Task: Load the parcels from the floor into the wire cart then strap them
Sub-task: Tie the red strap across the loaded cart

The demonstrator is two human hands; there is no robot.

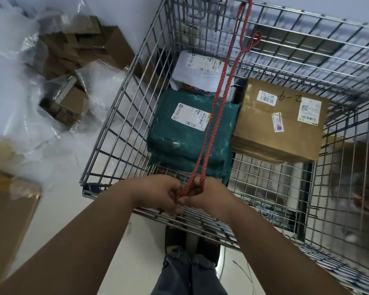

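Fingers of your left hand (160,193) and right hand (205,193) are pinching the red rope (216,103), which is running straight away to the cart's (107,145) far rim.

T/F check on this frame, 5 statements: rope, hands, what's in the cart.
1. Both hands hold the red rope at the near rail of the wire cart. True: the left hand and right hand grip the red rope over the wire cart.
2. The rope's far end hangs loose inside the cart. False: it is looped over the far top rail.
3. The rope runs above the green parcel. True.
4. The brown box in the cart has no labels. False: it carries several stickers, one reading T6-538.
5. The floor outside the cart is bare. False: cardboard boxes and plastic wrap lie left of it.
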